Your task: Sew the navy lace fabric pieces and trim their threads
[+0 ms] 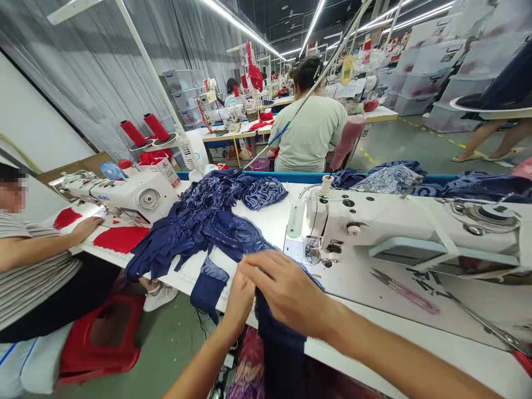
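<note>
Both hands meet at the near table edge. The right hand (286, 291) lies palm down, fingers curled over a strip of navy fabric (278, 332) that hangs off the edge below it. The left hand (240, 296) pinches the same strip just beside the right thumb. Beyond the knuckles lies a heap of navy pieces (208, 221). To the right of the right hand stands a white sewing machine (399, 233), with pink-handled snips (405, 291) near it.
</note>
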Available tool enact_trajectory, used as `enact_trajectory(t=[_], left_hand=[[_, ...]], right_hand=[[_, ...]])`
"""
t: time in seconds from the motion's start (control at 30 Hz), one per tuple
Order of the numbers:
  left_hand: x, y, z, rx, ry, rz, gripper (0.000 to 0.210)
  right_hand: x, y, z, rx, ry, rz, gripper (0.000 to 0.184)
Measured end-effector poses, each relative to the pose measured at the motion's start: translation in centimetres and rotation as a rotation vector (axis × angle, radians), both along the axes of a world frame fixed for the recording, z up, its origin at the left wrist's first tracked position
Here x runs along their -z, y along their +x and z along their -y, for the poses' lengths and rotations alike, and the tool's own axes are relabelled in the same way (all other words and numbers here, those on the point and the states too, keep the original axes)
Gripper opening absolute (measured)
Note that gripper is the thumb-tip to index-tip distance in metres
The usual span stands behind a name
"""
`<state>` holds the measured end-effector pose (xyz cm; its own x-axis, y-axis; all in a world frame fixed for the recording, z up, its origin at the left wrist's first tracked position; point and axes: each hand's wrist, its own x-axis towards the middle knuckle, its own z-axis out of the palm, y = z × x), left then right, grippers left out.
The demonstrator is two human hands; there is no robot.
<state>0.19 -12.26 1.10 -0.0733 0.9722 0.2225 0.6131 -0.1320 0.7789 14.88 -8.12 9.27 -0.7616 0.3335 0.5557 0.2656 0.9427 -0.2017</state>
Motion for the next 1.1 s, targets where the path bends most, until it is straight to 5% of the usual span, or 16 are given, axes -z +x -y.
enact_trajectory(t=[0.1, 0.23, 0.3, 0.53, 0.63, 0.8, 1.1], left_hand=[[0.9, -0.6, 1.5, -0.109, 0.195, -0.144, 0.045], [1.1, 1.3, 1.4, 0.563, 0.308, -0.341, 0.042], [1.2, 2.3, 0.5, 0.692, 0.258, -0.407, 0.035], [1.9, 2.6, -0.8, 0.513, 0.119, -0.521, 0.035], [1.9, 2.4, -1.0, 0.417, 0.096, -0.624, 0.046], [1.8, 2.5, -2.3, 0.275, 0.065, -0.743, 0.073], [2.1, 4.9, -8.1, 0.308, -0.008, -0.696, 0.084]], right_hand=[[5.7, 4.8, 1.9, 0.154, -0.125, 0.005, 0.050], [8.6, 8.6, 2.6, 0.259, -0.181, 0.072, 0.048], [8.5, 9.5, 2.2, 0.267, -0.194, 0.089, 0.046], [8.5, 10.8, -2.8, 0.589, -0.077, 0.264, 0.037], [9.2, 9.7, -5.2, 0.620, -0.096, 0.383, 0.045], [8.9, 8.7, -6.0, 0.571, -0.131, 0.380, 0.030], [9.2, 11.0, 0.4, 0.138, -0.174, 0.030, 0.015]])
